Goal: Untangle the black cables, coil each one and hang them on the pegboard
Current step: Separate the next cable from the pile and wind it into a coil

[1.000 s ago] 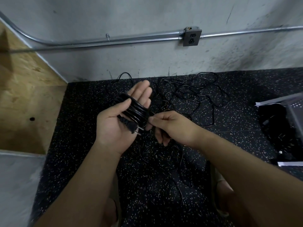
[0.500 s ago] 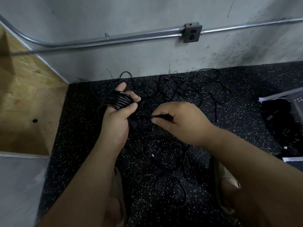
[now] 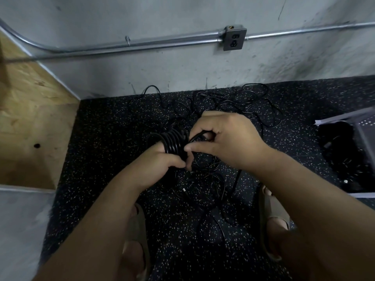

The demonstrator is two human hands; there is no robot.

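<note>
- Two sets of fingers are working at one spot: the right hand's [image 3: 229, 142] fingers [image 3: 199, 129] and thumb are pinching a black strand [image 3: 195, 137], while the left hand's [image 3: 160, 166] fingers are lying mostly hidden inside the coiled cable [image 3: 174, 145], only a curled thumb and knuckles [image 3: 177, 162] showing against it.
- One coil is wrapping around the left hand, about six turns showing side by side; whether the pinched strand is belonging to that same cable is hard to tell, since it is vanishing behind the right palm.
- One loose tangle of thin black cables [image 3: 233, 104] is lying on the speckled floor mat [image 3: 101, 138] beyond and beneath the hands. Black on black is making the separate cables impossible to count.
- One pale connector tip [image 3: 184, 190] is showing on the mat just below the hands.
- Two sandalled feet are standing on the mat, the left [image 3: 138, 230] and the right [image 3: 272, 216], both partly covered by the forearms.
- One perforated grey panel [image 3: 365, 126] is being cut off by the right edge, with a dark heap [image 3: 341, 155] beside it that is too dim to make out.
- One outlet box [image 3: 233, 38] is sitting on the metal conduit [image 3: 142, 43] along the wall, and one plywood panel [image 3: 26, 118] is filling the left side.
</note>
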